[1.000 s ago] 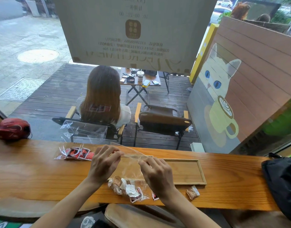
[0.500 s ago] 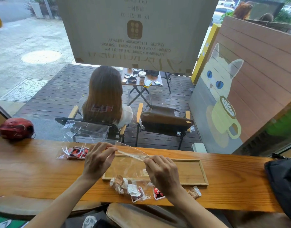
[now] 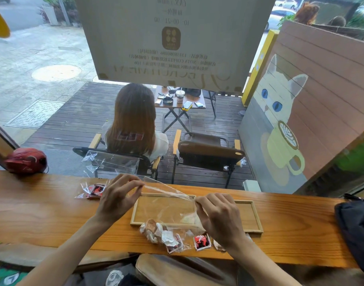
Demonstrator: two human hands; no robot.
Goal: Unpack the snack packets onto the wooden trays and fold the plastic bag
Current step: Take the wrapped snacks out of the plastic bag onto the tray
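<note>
**Bag mouth pulled wider, red packet uncovered**

The left hand [image 3: 117,200] and right hand [image 3: 219,218] have drawn further apart, stretching the clear plastic bag's [image 3: 168,207] top edge taut above the wooden tray [image 3: 247,215]. A red snack packet [image 3: 201,241], earlier mostly hidden under the right hand, now lies exposed on the surface [image 3: 43,215].

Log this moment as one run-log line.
left hand: pinches plastic bag top edge | right hand: pinches same edge | snack packets: inside bag | wooden tray: bare
</note>
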